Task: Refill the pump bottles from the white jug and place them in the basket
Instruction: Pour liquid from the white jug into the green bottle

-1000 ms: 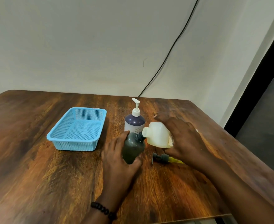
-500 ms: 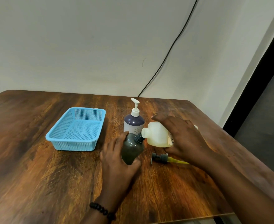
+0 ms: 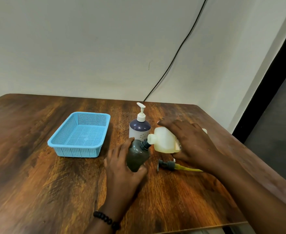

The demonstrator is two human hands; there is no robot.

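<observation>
Left hand [image 3: 122, 168] wrapped around a dark pump bottle [image 3: 137, 156], thumb on the near side, fingers curled round the far side; bottle tilted, open neck up and to the right, pump head off. Beaded bracelet [image 3: 106, 220] on the left wrist. Right hand [image 3: 192, 144] clamped over the white jug [image 3: 163, 141] from above, fingers spread across its top, thumb underneath at the near side. Jug tipped over to the left, held clear of the table [image 3: 37, 183], spout meeting the neck of the dark bottle; whether any liquid passes cannot be told. Label on the jug partly hidden by the palm, print too small to read.

Removed pump head [image 3: 166, 165] lying flat on the table just under the right hand, grey collar to the left, yellowish dip tube running off to the right beneath the wrist. Second pump bottle [image 3: 139, 128], purple top over a pale body, white pump still fitted, standing upright just behind the dark bottle and the spout. Blue basket [image 3: 61, 146] to the left of both bottles, well apart from the hands, nothing visible inside its mesh. Black cable [image 3: 177, 53] running diagonally down the wall behind the table.
</observation>
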